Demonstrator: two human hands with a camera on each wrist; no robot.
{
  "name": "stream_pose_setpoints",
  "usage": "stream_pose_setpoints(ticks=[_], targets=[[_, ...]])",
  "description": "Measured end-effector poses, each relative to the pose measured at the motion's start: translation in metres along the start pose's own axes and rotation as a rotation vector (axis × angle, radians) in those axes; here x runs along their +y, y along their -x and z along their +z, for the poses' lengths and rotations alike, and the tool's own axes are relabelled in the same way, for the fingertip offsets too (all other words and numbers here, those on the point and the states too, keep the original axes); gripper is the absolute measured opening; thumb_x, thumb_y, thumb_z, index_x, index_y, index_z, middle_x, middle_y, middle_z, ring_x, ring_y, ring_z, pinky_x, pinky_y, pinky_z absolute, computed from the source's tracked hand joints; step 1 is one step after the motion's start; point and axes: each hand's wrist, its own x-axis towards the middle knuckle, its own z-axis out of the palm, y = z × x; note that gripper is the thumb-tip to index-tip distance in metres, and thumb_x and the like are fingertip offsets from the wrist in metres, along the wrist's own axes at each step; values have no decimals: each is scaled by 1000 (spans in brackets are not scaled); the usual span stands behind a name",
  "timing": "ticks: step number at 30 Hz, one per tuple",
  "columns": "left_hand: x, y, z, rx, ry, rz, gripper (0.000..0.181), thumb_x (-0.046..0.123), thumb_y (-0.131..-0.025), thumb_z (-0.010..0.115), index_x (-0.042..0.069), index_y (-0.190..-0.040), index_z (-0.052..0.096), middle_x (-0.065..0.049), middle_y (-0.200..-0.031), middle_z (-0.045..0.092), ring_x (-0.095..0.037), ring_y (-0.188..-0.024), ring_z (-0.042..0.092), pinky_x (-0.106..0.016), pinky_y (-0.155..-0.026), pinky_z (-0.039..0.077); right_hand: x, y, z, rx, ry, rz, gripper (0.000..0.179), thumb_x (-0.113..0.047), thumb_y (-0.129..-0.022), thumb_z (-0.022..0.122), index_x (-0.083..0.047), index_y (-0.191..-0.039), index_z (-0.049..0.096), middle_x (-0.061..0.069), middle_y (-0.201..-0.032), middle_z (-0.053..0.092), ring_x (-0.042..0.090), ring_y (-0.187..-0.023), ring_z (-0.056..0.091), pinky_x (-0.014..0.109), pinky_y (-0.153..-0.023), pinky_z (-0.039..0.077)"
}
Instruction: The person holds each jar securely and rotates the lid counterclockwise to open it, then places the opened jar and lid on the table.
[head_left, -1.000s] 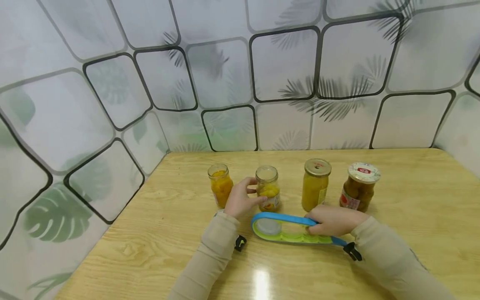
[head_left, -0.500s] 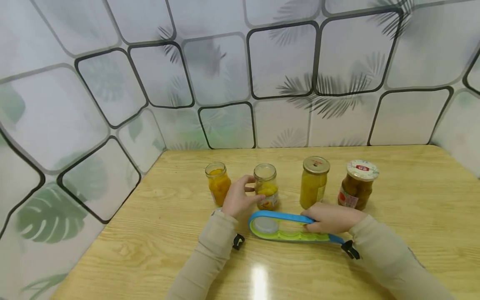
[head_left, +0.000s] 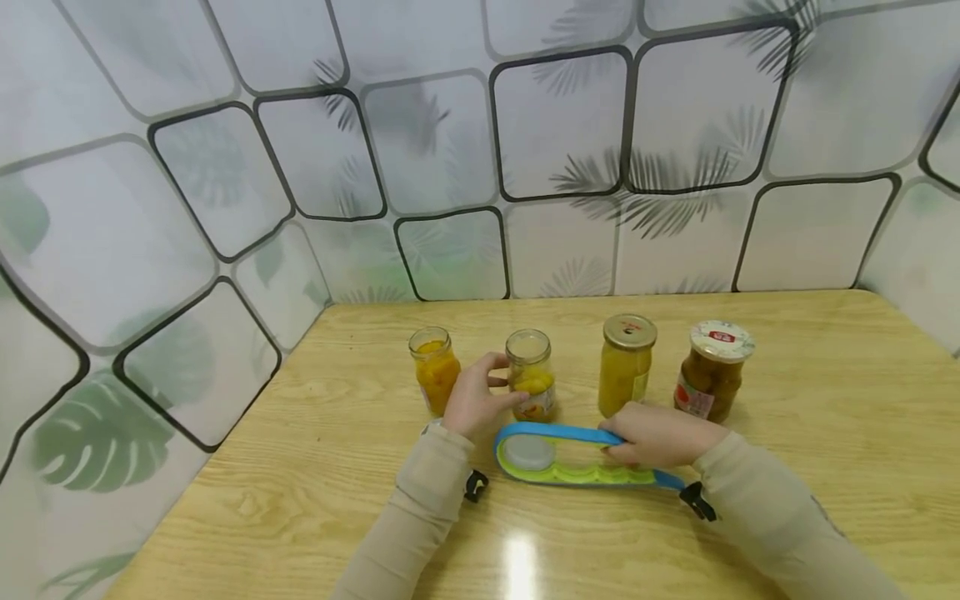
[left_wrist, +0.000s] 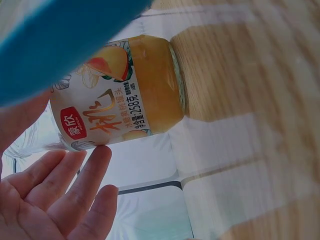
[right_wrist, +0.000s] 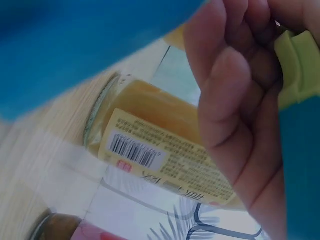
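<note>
My left hand [head_left: 474,402] grips an open glass jar of peaches [head_left: 534,385], thumb on the near side and fingertips against the far side; the jar stands upright on the table. In the left wrist view its peach label [left_wrist: 102,97] faces the camera. My right hand [head_left: 662,435] holds a blue and green jar opener [head_left: 570,431] with a scalloped inner edge, its fingers curled round the handle. A pale round lid [head_left: 528,452] shows inside the opener's looped end, low in front of the peach jar.
Left of the peach jar stands an open jar with orange fruit [head_left: 437,375]. To the right are a lidded yellow jar [head_left: 626,367], just behind my right hand, and a lidded brown jar [head_left: 711,379]. A patterned wall [head_left: 562,250] borders the wooden table [head_left: 315,475].
The head view has shifted slightly. Both hands keep their places, the left on the peach jar and the right on the jar opener.
</note>
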Motion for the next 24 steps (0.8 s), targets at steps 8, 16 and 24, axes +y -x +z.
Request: stream_pose_setpoints(ticks=[8, 16, 24], targets=[[-2, 1, 0, -2, -12, 34, 45, 16, -75, 71, 6, -114, 53, -13, -119, 51, -28, -93, 57, -34, -73, 50, -4, 0, 1, 18, 41, 19, 20, -13, -88, 50, -15, -68, 51, -10, -53, 46, 2, -46, 40, 18, -43, 36], [-2, 1, 0, -8, 8, 38, 45, 17, -75, 71, 5, -114, 53, -14, -119, 51, -29, -92, 58, -34, -72, 50, -3, 0, 2, -3, 32, 15, 19, -13, -90, 48, -12, -71, 52, -9, -54, 50, 2, -47, 41, 20, -47, 38], [-2, 0, -1, -4, 32, 11, 43, 20, -76, 70, 6, -114, 54, -12, -119, 52, -28, -92, 58, -33, -71, 51, 0, -2, 3, -23, 1, -3, 19, -13, -91, 48, -12, -72, 51, -9, -55, 51, 2, -48, 43, 20, -47, 40]])
